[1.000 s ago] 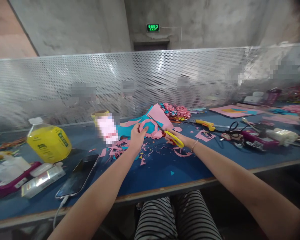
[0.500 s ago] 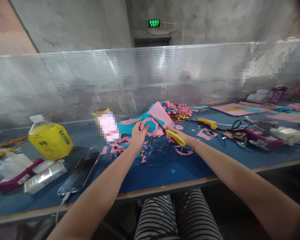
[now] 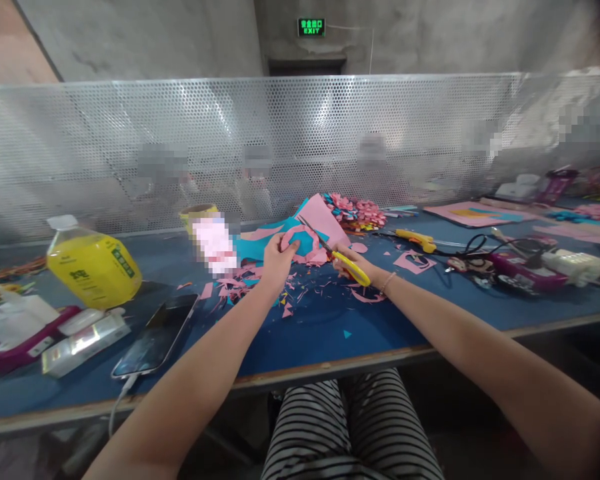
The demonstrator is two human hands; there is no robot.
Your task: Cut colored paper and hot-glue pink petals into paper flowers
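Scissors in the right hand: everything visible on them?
The scissors have yellow plastic-looking handles and slim dark blades. The right hand grips the handles low over the blue table. The blades angle away and leftward across the pink paper ring the left hand pinches. Whether the blades are open is too fine to tell.

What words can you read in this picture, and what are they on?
"EXIT": on the green sign high on the far wall. The characters above the word are too small to read.
The green label on the yellow bottle is too blurred to read.
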